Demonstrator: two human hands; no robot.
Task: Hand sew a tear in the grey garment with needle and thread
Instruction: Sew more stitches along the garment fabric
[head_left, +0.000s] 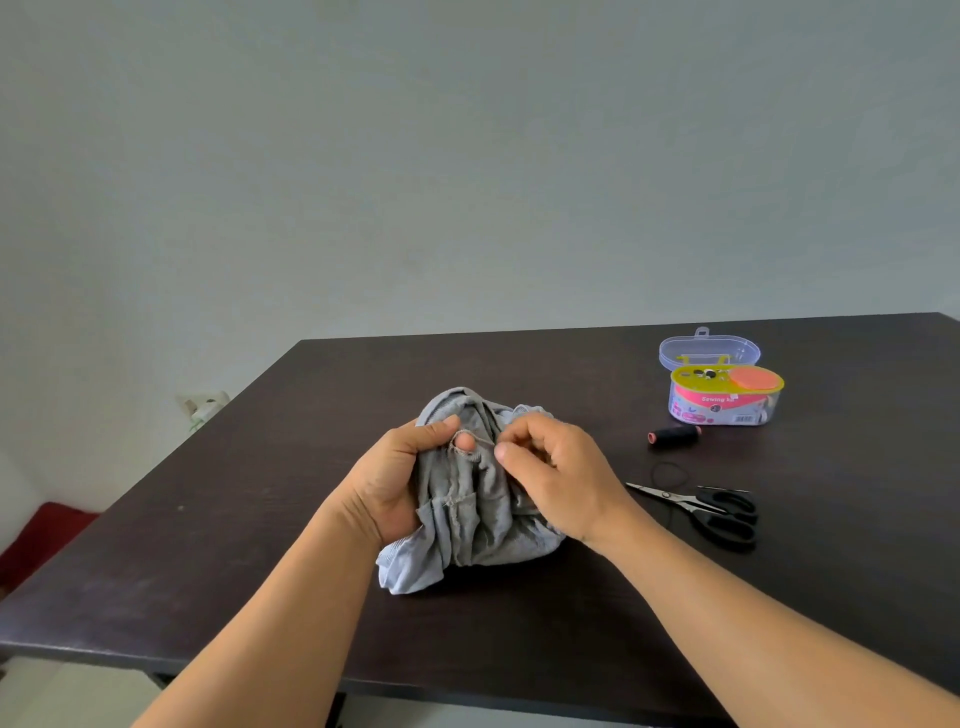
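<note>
While the left hand (400, 467) grips the bunched garment (467, 499) at mid-table (260, 545), a fingertip poking through the tear (464, 442), the right hand (550, 467) pinches fabric beside it; no needle is discernible. Spool (674, 435) and scissors (706, 506) lie right. Risk: a stitch driven toward that exposed fingertip could prick it.

grey garment (467, 499) bunched on dark table (260, 545), gripped by left hand (395, 478); right hand (550, 467) pinching at fabric; scissors (701, 506), black thread spool (674, 434), sewing kit (724, 397) alongside.
</note>
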